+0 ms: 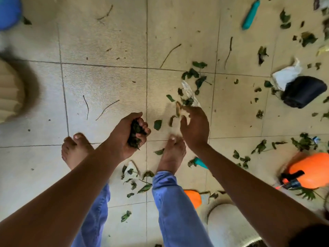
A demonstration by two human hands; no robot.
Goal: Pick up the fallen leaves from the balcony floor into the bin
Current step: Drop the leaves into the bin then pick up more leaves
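My left hand (128, 134) grips a dark bunch of picked-up leaves (136, 133) above the tiled floor (106, 77). My right hand (195, 127) reaches down to the right of it and pinches a pale dry leaf (179, 109) with the fingertips. Several green leaves lie scattered on the floor, a cluster (193, 75) just beyond my right hand and more (306, 37) toward the far right. A single leaf (158, 124) lies between my hands. A cream ribbed bin (10, 91) shows blurred at the left edge.
My bare feet (170, 154) stand on the tiles, leaves around them. A black roll (302, 91) with white paper (284, 73), an orange sprayer (309, 170), a teal-handled tool (251, 15) and thin twigs (170, 54) lie about. A white pot rim (229, 227) sits low right, a blue object (8, 11) top left.
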